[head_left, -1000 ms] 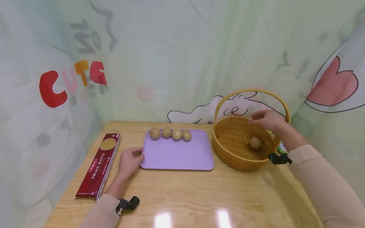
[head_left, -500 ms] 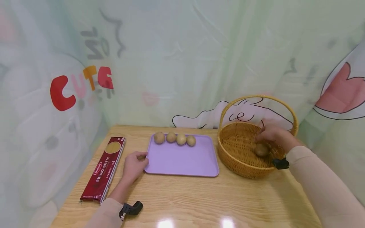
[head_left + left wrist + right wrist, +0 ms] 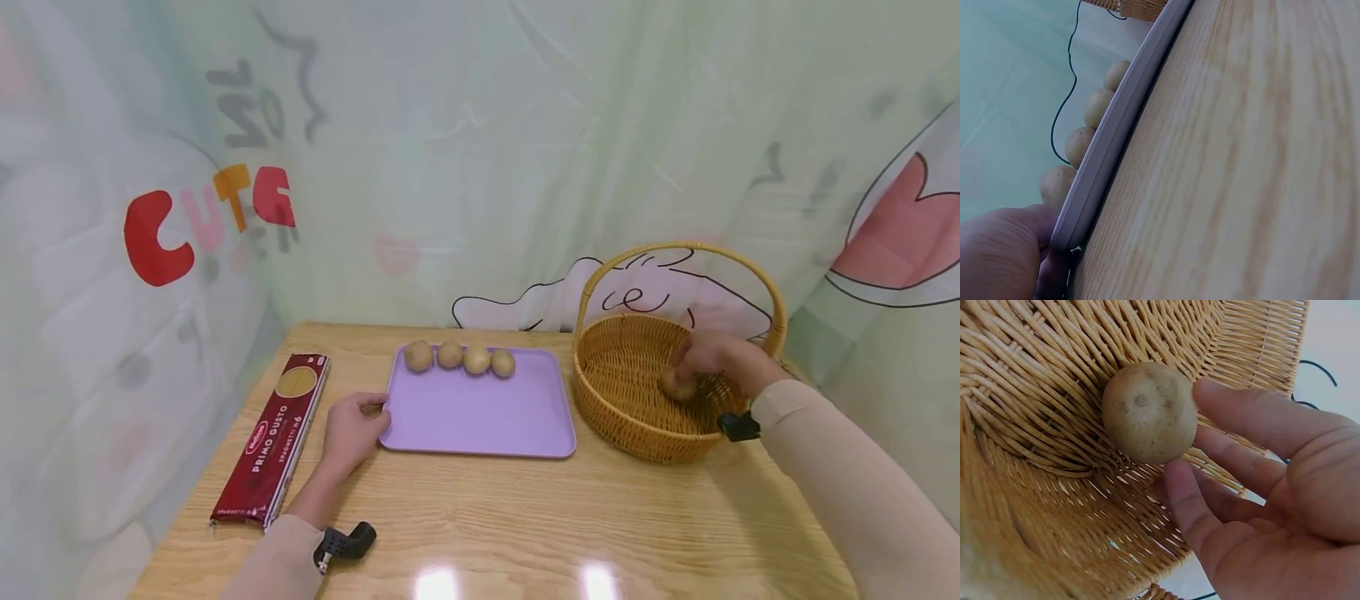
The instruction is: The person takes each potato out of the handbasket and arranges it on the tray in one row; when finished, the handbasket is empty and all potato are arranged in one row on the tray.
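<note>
On the left, my left hand point(image 3: 352, 429) pinches the near-left edge of a light purple tray point(image 3: 480, 417). The left wrist view shows its thumb point(image 3: 1032, 220) on top of the rim, with a finger underneath. Several potatoes point(image 3: 476, 360) sit in a row along the tray's far edge. My right hand point(image 3: 708, 354) reaches down into a round wicker basket point(image 3: 630, 429) with a tall handle. Its thumb and fingers close about a brown potato point(image 3: 1147, 412), fingertips at the potato's side. That potato lies low in the basket, partly covered by the hand in the head view.
A long red spaghetti packet point(image 3: 273, 442) lies on the wooden table point(image 3: 487, 517), left of the tray. The basket's handle point(image 3: 678, 246) arches above the right hand. A printed curtain point(image 3: 450, 167) hangs behind the table.
My right hand has come down from above the basket's right side to the potato inside, which has shifted slightly. The left hand stays at the tray's edge. The head view has shifted a little.
</note>
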`<state>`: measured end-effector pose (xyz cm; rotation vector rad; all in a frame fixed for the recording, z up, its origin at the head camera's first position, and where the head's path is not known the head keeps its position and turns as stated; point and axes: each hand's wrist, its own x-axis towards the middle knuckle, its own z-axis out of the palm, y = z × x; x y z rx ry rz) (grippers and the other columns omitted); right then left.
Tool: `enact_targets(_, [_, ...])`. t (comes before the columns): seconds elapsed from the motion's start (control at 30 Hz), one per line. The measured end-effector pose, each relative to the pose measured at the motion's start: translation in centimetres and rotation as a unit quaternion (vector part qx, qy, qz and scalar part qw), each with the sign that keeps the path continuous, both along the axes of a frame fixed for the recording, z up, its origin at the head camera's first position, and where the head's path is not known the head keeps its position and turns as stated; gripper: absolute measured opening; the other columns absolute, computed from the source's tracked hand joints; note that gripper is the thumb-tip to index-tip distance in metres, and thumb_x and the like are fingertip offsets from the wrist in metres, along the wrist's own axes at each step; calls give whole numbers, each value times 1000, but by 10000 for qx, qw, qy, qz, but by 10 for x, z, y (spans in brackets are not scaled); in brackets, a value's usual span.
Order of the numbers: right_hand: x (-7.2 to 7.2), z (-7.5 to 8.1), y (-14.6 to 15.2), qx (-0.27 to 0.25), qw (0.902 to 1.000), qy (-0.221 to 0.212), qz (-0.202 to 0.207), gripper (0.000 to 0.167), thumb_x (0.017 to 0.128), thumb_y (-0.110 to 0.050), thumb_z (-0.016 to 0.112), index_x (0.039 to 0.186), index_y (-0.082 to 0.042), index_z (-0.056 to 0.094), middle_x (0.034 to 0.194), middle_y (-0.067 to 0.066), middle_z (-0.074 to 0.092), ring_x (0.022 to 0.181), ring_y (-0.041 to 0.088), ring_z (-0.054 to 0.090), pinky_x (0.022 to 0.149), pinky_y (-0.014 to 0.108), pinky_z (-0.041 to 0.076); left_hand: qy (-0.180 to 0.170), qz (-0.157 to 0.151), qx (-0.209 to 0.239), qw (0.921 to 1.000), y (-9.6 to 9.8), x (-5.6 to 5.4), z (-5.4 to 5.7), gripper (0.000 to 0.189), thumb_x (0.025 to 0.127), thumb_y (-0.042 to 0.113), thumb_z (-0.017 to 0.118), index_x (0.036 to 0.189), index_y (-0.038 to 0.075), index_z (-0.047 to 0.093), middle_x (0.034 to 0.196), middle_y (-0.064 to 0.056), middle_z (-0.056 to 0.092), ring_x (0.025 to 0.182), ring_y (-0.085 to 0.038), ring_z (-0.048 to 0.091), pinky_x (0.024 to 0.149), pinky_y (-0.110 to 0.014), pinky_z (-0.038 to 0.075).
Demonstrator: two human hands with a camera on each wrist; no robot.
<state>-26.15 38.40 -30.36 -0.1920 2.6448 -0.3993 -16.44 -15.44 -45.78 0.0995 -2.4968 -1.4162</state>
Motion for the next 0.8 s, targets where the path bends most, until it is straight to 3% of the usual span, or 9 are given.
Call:
enact_targets(0.07, [-1, 0, 0, 83, 9999, 66, 7, 53, 76, -15, 75, 119, 12, 60, 114, 28, 59, 108, 46, 53, 90, 58, 44, 2, -1, 9, 10000, 0, 0, 0, 27, 79, 8, 74, 106, 3, 74, 102, -12, 71, 65, -13, 59, 58, -25, 50])
enact_targets(0.17, [-2, -2, 0, 111, 9999, 51, 6, 55, 72, -12, 78, 119, 11, 60, 115, 28, 59, 107, 45, 53, 92, 58, 43, 9, 12, 24, 10000, 0, 0, 0, 27, 79, 8, 74, 106, 3, 74, 102, -12, 71, 65, -13, 61, 58, -25, 51])
enact_targets(0.43, [1, -7, -7, -309, 9991, -280, -83, 61, 71, -4, 77, 125, 10, 53, 115, 26, 54, 89, 32, 53, 73, 43, 52, 19, 15, 77, 10000, 1, 0, 2, 27, 79, 8, 74, 106, 3, 74, 102, -12, 71, 66, -13, 61, 60, -26, 52])
enact_targets(0.67, [4, -10, -14, -572, 9976, -350, -174, 57, 72, 0, 70, 126, 8, 53, 115, 26, 50, 93, 33, 51, 70, 43, 53, 46, 22, 63, 10000, 2, -1, 2, 27, 80, 9, 75, 106, 3, 74, 103, -12, 71, 67, -13, 61, 61, -27, 52])
enact_targets(0.8, [2, -11, -17, -582, 9972, -394, -254, 57, 72, -1, 72, 125, 6, 54, 113, 23, 49, 86, 30, 54, 67, 43, 53, 71, 82, -1, 9999, 2, 0, 2, 25, 81, 11, 75, 105, 4, 75, 102, -10, 71, 72, -14, 63, 63, -27, 53])
